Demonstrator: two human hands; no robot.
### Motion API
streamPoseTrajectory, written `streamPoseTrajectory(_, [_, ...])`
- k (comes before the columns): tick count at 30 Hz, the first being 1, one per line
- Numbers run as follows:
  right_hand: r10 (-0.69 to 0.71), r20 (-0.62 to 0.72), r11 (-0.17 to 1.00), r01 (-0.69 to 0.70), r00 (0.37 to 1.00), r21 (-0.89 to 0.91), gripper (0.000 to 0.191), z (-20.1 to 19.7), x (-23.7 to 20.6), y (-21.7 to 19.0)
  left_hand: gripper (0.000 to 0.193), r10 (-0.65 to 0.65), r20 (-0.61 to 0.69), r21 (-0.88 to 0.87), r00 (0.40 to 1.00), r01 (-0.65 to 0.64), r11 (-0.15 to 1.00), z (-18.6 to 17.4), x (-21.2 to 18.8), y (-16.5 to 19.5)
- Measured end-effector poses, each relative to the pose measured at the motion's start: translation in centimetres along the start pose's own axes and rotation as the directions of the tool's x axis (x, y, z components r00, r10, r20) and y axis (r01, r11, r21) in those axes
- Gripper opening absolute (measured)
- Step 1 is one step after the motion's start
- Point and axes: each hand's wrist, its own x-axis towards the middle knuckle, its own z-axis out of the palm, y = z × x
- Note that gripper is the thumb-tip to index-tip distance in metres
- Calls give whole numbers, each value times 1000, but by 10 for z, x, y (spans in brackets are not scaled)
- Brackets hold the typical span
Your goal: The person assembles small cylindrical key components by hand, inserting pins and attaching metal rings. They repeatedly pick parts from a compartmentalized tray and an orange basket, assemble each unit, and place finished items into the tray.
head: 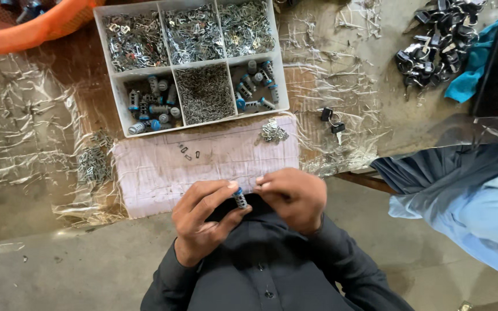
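At far left, an orange basket (27,29) sits at the top edge of the surface (24,173), which is covered with crinkled clear plastic film. A loose heap of small metal parts (92,164) lies just beside a pink cardboard sheet (203,158), which appears to serve as a work mat. Above the sheet, a white compartment tray (171,68) keeps the stock sorted: stamped metal pieces in the three upper bins, fine pins in the lower middle bin, and blue-capped lock cylinders in the two lower outer bins, all within reach. The left hand (206,222) pinches a small blue-capped cylinder (239,197) between thumb and fingers, held close to the chest over the near edge of the sheet. The right hand (292,196) has its fingertips pressed together against the cylinder's top, probably gripping a tiny piece; that piece cannot be made out. Farther right lie a small cluster of metal parts (273,132), keys on a ring (332,124), a pile of black-headed keys (439,40), and another person's blue sleeve (474,207).
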Motion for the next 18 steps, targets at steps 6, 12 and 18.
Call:
streamPoseTrajectory(6, [-227,130,916,257,965,-307,31,-5,20,-26,45,35,4,-38,999,-35,999,3,4,1])
streamPoseTrajectory(12, [-184,22,948,183,983,-261,31,1,15,-30,47,-11,43,-33,999,12,999,-1,5,6])
streamPoseTrajectory(18, [-96,57,987,102,994,-120,26,1,15,-26,48,-12,60,-84,998,17,996,-3,6,8])
